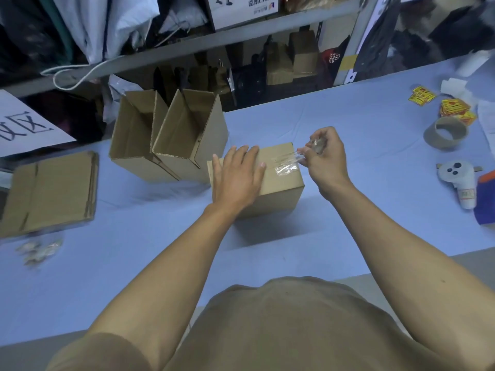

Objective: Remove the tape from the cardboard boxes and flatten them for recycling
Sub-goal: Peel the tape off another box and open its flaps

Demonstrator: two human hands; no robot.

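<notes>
Crinkled clear tape (288, 167) (boxy cardboard (278, 194))

So the person's wearing a plain tan/khaki t-shirt (289, 325), soft-looking fabric, no print or logo that I can see from this angle. Short sleeves, you can see the left sleeve (101, 354) bunched at the bottom edge of the shot, with a few loose folds in the cloth. Both forearms are bare from there down, no watch, no bracelet, no gloves. Left hand (237, 178) and right hand (325, 159) are bare too, no rings showing, nails short and unpainted as far as I can tell
</notes>
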